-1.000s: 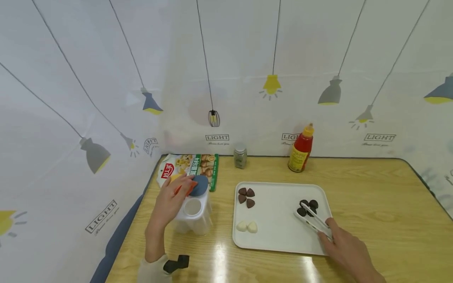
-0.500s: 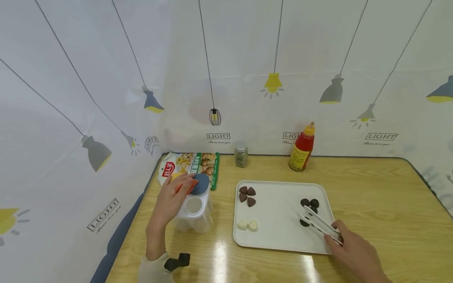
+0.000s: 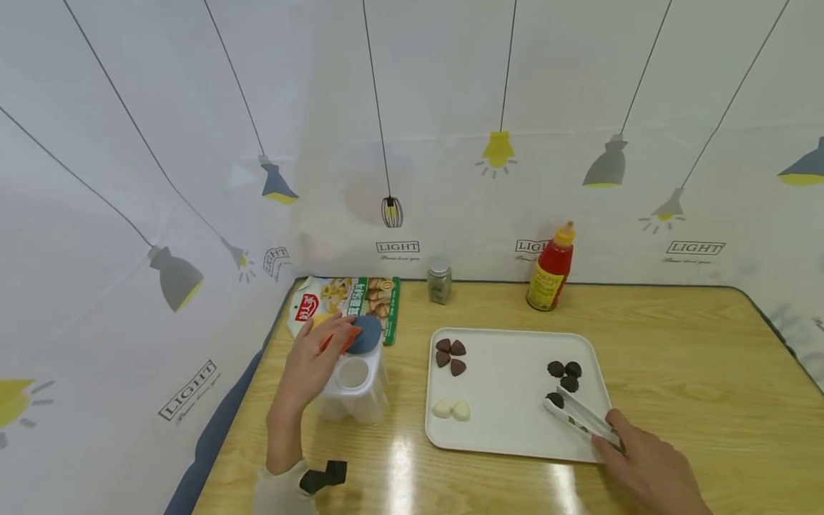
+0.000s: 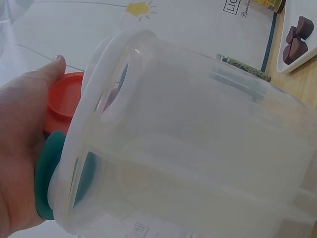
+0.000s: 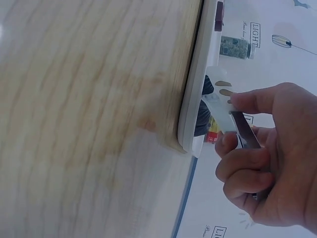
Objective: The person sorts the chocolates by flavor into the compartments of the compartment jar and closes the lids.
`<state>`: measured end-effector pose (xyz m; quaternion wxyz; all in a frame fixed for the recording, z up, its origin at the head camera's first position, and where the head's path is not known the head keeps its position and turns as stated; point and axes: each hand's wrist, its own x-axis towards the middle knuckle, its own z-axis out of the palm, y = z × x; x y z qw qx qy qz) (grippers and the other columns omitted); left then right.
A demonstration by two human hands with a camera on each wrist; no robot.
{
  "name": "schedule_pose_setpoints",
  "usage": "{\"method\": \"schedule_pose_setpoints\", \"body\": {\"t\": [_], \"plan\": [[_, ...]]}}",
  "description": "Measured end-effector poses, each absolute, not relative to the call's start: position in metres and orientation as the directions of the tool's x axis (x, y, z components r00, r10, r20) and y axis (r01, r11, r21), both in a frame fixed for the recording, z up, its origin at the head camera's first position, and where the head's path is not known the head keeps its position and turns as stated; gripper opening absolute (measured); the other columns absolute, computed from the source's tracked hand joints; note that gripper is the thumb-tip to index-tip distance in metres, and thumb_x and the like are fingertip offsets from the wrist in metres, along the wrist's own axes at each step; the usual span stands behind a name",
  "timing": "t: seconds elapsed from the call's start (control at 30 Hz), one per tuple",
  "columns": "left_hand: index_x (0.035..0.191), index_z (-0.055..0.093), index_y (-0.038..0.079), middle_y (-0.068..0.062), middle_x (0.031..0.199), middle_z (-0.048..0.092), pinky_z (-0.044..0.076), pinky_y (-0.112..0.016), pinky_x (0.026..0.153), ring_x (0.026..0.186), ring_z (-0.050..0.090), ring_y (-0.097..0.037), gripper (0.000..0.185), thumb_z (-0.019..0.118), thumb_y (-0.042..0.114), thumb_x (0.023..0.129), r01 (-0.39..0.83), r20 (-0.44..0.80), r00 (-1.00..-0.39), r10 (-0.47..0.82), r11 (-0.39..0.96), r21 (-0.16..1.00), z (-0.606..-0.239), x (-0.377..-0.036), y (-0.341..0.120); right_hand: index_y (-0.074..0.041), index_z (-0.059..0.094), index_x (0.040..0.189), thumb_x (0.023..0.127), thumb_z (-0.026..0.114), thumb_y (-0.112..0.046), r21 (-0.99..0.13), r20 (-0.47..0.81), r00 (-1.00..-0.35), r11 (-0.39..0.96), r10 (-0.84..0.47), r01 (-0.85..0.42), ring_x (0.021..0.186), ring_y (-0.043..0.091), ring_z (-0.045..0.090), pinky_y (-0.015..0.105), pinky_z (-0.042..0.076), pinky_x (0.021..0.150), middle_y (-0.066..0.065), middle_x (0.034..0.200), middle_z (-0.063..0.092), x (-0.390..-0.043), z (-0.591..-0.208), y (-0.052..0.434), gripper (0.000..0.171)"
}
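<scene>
right hand [image 3: 650, 472] squeezed white tongs [image 3: 579, 415], tips at a dark candy [image 3: 555, 400] | tongs pointed up-left, away from that hand | left hand [image 3: 309, 368] held the clear box [image 3: 354, 390], far off to the left | tray [image 3: 508, 443] sat between the hands

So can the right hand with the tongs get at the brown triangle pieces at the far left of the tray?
Probably yes: the right hand holds the tongs, and bare tray lies between them and the brown pieces.

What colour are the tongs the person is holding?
White. The plastic tongs, gripped by the right hand, show best in the head view.
</scene>
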<state>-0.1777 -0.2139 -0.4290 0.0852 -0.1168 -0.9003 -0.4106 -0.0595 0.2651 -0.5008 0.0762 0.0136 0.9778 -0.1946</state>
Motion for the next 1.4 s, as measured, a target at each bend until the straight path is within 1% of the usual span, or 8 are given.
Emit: {"method": "schedule_pose_setpoints", "body": {"t": [0.13, 0.23, 0.43, 0.6, 0.8, 1.03, 1.23, 1.4], "plan": [[0.117, 0.074, 0.013, -0.01, 0.14, 0.061, 0.009, -0.052, 0.126, 0.143, 0.045, -0.03, 0.041, 0.045, 0.039, 0.106, 0.27, 0.236, -0.962, 0.14, 0.629, 0.729, -0.429, -0.178, -0.214, -0.013, 0.053, 0.102, 0.098, 0.059, -0.041, -0.399, -0.134, -0.991, 0.916, -0.004, 0.05, 0.052, 0.014, 0.04, 0.028, 0.03, 0.045, -0.004, 0.061, 0.042, -0.057, -0.501, 0.265, 0.029], [0.117, 0.074, 0.014, -0.009, 0.14, 0.061, 0.008, -0.051, 0.126, 0.143, 0.044, -0.029, 0.042, 0.045, 0.042, 0.106, 0.26, 0.223, -0.965, 0.138, 0.616, 0.744, -0.428, -0.177, -0.213, -0.014, 0.054, 0.105, 0.099, 0.058, -0.044, -0.41, -0.14, -0.99, 0.91, -0.001, 0.057, 0.051, 0.012, 0.038, 0.027, 0.029, 0.044, -0.004, 0.061, 0.042, -0.056, -0.501, 0.264, 0.031], [0.119, 0.073, 0.013, -0.011, 0.14, 0.061, 0.008, -0.052, 0.126, 0.143, 0.043, -0.031, 0.042, 0.045, 0.042, 0.106, 0.254, 0.215, -0.967, 0.138, 0.607, 0.753, -0.427, -0.178, -0.213, -0.018, 0.057, 0.108, 0.098, 0.059, -0.044, -0.453, -0.052, -0.999, 0.891, -0.006, 0.018, 0.048, 0.006, 0.034, 0.023, 0.027, 0.044, -0.007, 0.06, 0.042, -0.058, -0.497, 0.255, 0.027], [0.117, 0.074, 0.014, -0.01, 0.14, 0.061, 0.008, -0.052, 0.126, 0.144, 0.043, -0.029, 0.042, 0.045, 0.042, 0.106, 0.263, 0.221, -0.964, 0.145, 0.612, 0.746, -0.426, -0.178, -0.212, -0.019, 0.058, 0.106, 0.098, 0.06, -0.044, -0.479, -0.057, -0.998, 0.877, -0.008, 0.02, 0.049, 0.005, 0.035, 0.022, 0.027, 0.046, -0.007, 0.061, 0.043, -0.061, -0.484, 0.238, 0.026], [0.119, 0.073, 0.013, -0.011, 0.139, 0.062, 0.007, -0.051, 0.127, 0.143, 0.043, -0.031, 0.043, 0.045, 0.043, 0.106, 0.258, 0.218, -0.966, 0.142, 0.608, 0.75, -0.426, -0.177, -0.213, -0.019, 0.06, 0.112, 0.097, 0.064, -0.038, -0.524, 0.072, -0.994, 0.844, -0.084, -0.11, 0.049, -0.001, 0.033, 0.02, 0.028, 0.045, -0.015, 0.063, 0.045, -0.068, -0.469, 0.205, 0.024], [0.117, 0.074, 0.012, -0.009, 0.14, 0.062, 0.008, -0.052, 0.126, 0.144, 0.044, -0.029, 0.043, 0.045, 0.043, 0.106, 0.258, 0.219, -0.966, 0.14, 0.616, 0.744, -0.425, -0.177, -0.213, -0.026, 0.059, 0.109, 0.097, 0.063, -0.04, -0.581, 0.116, -0.981, 0.79, -0.158, -0.196, 0.05, -0.003, 0.033, 0.019, 0.03, 0.045, -0.019, 0.065, 0.043, -0.084, -0.454, 0.155, 0.018], [0.125, 0.071, 0.011, -0.011, 0.14, 0.061, 0.009, -0.051, 0.126, 0.143, 0.044, -0.031, 0.046, 0.045, 0.044, 0.105, 0.251, 0.219, -0.967, 0.129, 0.637, 0.729, -0.427, -0.178, -0.214, -0.025, 0.06, 0.11, 0.096, 0.065, -0.038, -0.593, 0.193, -0.948, 0.74, -0.253, -0.318, 0.051, -0.004, 0.031, 0.018, 0.028, 0.046, -0.019, 0.068, 0.044, -0.099, -0.44, 0.109, 0.02], [0.122, 0.072, 0.01, -0.012, 0.138, 0.063, 0.011, -0.053, 0.126, 0.142, 0.046, -0.031, 0.042, 0.047, 0.038, 0.106, 0.277, 0.252, -0.959, 0.133, 0.642, 0.715, -0.429, -0.179, -0.214, -0.025, 0.06, 0.109, 0.094, 0.067, -0.038, -0.608, 0.19, -0.927, 0.703, -0.325, -0.37, 0.051, -0.002, 0.031, 0.018, 0.027, 0.047, -0.018, 0.067, 0.043, -0.109, -0.429, 0.075, 0.021]]}}
